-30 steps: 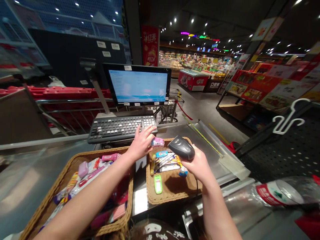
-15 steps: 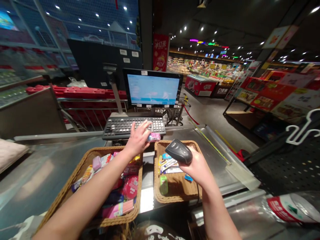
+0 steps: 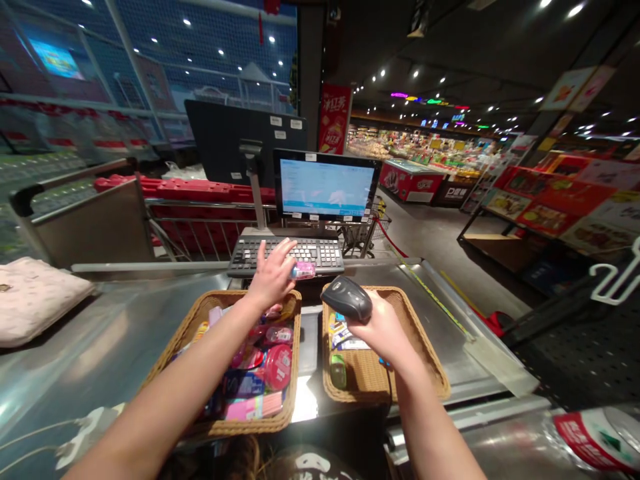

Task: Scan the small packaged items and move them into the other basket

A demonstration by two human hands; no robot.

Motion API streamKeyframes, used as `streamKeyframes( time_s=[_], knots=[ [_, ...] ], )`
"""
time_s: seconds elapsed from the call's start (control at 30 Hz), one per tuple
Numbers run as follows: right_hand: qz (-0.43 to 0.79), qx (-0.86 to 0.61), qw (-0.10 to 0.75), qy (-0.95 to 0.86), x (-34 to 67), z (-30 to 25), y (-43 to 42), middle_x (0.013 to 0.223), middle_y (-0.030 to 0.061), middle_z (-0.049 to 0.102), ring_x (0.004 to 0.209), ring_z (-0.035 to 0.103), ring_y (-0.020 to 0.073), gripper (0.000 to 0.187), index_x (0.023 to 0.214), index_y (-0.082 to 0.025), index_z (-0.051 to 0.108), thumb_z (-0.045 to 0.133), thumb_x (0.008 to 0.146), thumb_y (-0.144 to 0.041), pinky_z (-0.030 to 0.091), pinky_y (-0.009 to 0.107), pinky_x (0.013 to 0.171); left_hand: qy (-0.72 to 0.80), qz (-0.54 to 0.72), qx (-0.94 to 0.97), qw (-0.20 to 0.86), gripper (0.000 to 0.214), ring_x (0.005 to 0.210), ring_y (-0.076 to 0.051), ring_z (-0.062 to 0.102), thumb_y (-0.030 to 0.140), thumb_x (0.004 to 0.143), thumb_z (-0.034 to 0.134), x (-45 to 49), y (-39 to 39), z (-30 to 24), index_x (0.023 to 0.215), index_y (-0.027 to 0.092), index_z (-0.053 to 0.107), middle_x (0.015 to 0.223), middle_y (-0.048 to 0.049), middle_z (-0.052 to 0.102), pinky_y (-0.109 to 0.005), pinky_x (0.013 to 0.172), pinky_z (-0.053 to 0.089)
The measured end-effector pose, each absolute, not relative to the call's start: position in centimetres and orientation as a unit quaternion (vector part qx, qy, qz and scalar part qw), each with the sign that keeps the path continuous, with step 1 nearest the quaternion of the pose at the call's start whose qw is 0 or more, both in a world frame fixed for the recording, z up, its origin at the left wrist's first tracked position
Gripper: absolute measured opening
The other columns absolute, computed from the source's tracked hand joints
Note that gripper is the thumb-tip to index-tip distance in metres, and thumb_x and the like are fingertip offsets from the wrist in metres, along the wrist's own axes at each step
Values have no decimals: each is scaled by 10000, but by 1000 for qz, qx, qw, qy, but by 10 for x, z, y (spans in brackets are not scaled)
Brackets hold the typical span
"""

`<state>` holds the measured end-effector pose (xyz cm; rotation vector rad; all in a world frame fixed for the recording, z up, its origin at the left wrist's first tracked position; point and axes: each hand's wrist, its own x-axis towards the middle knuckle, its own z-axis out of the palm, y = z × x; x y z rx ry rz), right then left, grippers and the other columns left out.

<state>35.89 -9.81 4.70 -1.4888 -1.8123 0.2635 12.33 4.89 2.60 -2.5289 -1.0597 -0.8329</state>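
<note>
My left hand is over the keyboard, fingers spread across the keys. A small pink package is tucked at its thumb side; what kind it is I cannot make out. My right hand is wrapped round a black barcode scanner, held above the right wicker basket. In that basket lie flat packets and a green item. Under my left forearm stands the left wicker basket, filled with small goods, including a round pink-red tub.
Behind the keyboard stands a lit monitor, beside a second dark screen seen from behind. A pale pouch lies on the metal counter at left. At lower right is a large bottle; a white hanger hangs above.
The view has turned a little left, so the scene sits further right. My left hand, with the pink package, has shifted left along the keyboard. The scanner stays over the right basket.
</note>
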Motion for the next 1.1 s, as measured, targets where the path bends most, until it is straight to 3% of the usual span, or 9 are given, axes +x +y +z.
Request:
streamKeyframes(
  time_s=[1.1],
  knots=[
    [105,-608,340,-710,264,44,-119,733,10,632,697,588,178,52,737,-189,566,597,695,-190,408,264,641,-405,-252,-870,122,234,1404,-313,331,148,708,602,22,30,-1,940,174,590,1494,-169,402,-634,1161,15]
  ],
)
